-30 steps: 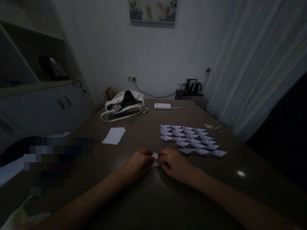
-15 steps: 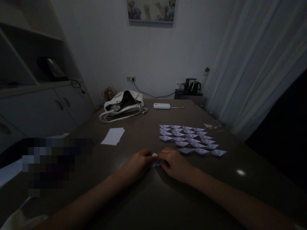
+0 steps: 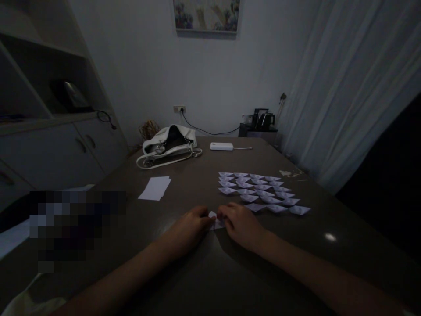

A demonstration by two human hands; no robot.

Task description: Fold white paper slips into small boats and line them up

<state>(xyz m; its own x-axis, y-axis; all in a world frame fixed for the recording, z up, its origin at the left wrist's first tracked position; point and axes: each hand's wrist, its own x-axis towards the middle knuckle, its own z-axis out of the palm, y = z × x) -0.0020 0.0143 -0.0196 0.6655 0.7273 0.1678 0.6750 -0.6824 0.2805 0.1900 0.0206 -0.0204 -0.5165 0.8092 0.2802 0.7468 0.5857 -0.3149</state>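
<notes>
Between my two hands, low over the table [image 3: 184, 272], is a small piece of folded white paper [image 3: 217, 225] with a pointed top. My left hand [image 3: 194, 224] pinches its left side, thumb and fingers closed. From the right, my right hand [image 3: 238, 223] has its fingers curled on the paper's other side. Fingers cover much of the paper, so its full shape is hidden. Just beyond my right hand, several folded paper boats [image 3: 263, 193] sit in rows. A few flat white paper sheets [image 3: 155, 188] lie to the left, beyond my left hand.
A white handbag [image 3: 171, 145] lies at the far left of the table, and a white power bank [image 3: 221, 146] with a short cable at the far middle. A blurred-out patch [image 3: 75, 228] covers the left side. A curtain [image 3: 315, 96] hangs at the right.
Both hands stay around the folded paper. My right fingers have shifted slightly up and left, and more of the paper's lower edge shows.
</notes>
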